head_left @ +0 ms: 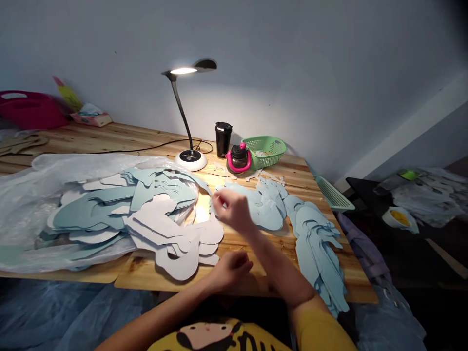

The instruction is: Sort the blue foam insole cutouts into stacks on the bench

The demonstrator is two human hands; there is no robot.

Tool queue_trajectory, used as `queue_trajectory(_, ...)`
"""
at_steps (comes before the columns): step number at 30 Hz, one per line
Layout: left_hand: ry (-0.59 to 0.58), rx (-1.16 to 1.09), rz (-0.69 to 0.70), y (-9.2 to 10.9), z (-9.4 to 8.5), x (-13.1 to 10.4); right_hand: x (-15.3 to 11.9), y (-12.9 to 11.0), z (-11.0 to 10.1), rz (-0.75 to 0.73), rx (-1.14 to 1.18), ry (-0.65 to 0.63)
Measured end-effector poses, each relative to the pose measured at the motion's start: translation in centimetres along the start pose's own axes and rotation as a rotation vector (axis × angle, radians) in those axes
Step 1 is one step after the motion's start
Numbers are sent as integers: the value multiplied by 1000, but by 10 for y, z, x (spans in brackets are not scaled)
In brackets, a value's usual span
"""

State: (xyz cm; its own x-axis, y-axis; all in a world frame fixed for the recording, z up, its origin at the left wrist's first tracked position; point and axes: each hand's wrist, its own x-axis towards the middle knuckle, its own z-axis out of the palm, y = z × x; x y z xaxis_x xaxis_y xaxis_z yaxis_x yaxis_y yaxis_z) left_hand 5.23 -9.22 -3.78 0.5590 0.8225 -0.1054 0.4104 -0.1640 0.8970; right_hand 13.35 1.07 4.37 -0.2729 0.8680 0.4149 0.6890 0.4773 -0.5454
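Observation:
My right hand (232,208) is raised over the middle of the table, its fingers curled near the tip of a light blue cut piece; whether it grips that tip is unclear. Near the table's front edge rests my left hand (232,269), curled, its fingertips hidden. White cut-out pieces (183,258) lie in a loose stack left of both hands. Behind them, blue-green pieces (98,209) spill from a clear plastic bag (54,170). Light blue pieces (272,209) are spread right of my right hand, with a further stack (318,248) reaching the front edge.
A lit desk lamp (190,158), a black tumbler (223,140), a dark bottle with a pink handle (239,160) and a green basket (268,155) stand at the back. Paper scraps (268,176) lie before the basket. A pink basket (32,111) sits far left.

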Motion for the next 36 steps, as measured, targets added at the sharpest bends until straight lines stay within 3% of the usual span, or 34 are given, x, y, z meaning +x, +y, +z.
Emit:
queue_trajectory(3,2,-1,25,-18,-10,0,59,73,-13,360,-454,-149)
queue_trajectory(6,32,47,75,-32,-3,-7,90,132,-14,414,-519,-242)
queue_trajectory(10,27,46,128,-39,3,-10,100,173,-2,378,-533,-302)
queue_trajectory(15,25,35,132,-41,0,-8,106,196,0,316,-498,-189)
queue_trajectory(19,12,21,123,-41,0,-7,100,211,-16,289,-443,-32)
queue_trajectory(23,-5,20,128,-39,0,-7,80,223,-34,310,-433,30)
queue_trajectory(27,-22,40,134,-38,-1,-7,71,230,-39,322,-476,-26)
queue_trajectory(36,-4,31,125,-40,0,-7,96,224,-11,275,-491,-332)
